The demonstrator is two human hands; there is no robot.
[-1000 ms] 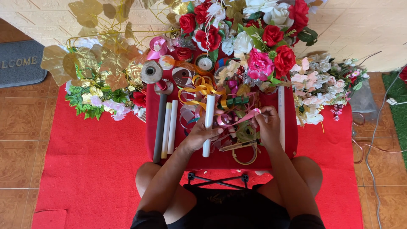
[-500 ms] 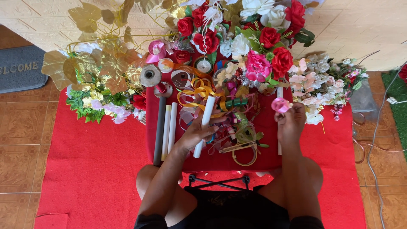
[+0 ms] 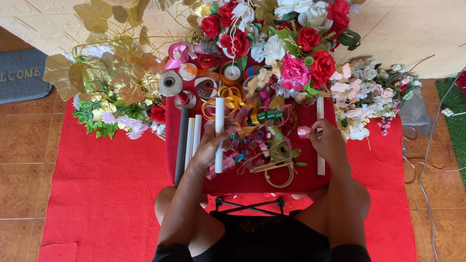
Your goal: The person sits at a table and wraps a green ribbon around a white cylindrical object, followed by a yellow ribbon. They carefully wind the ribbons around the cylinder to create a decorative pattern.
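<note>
Seated at a small red table (image 3: 194,170) heaped with ribbons, the person's left hand (image 3: 209,145) closes round a white tube (image 3: 219,133) lying lengthwise among them, while the right hand (image 3: 327,143) pinches a small pink ribbon roll (image 3: 304,132) just above the tabletop — artificial flowers (image 3: 291,43) banked behind.

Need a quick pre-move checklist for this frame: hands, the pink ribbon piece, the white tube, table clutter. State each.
1. Right hand pinching the small pink ribbon piece: ok, held at the fingertips.
2. Left hand on the white tube: ok, fingers lie against it.
3. Tube fully gripped: cannot tell, the hand hides the contact.
4. Ribbon piece lifted off the red table: cannot tell.
5. Space between the hands free: not ok, the ribbon pile and gold ring lie there.
</note>
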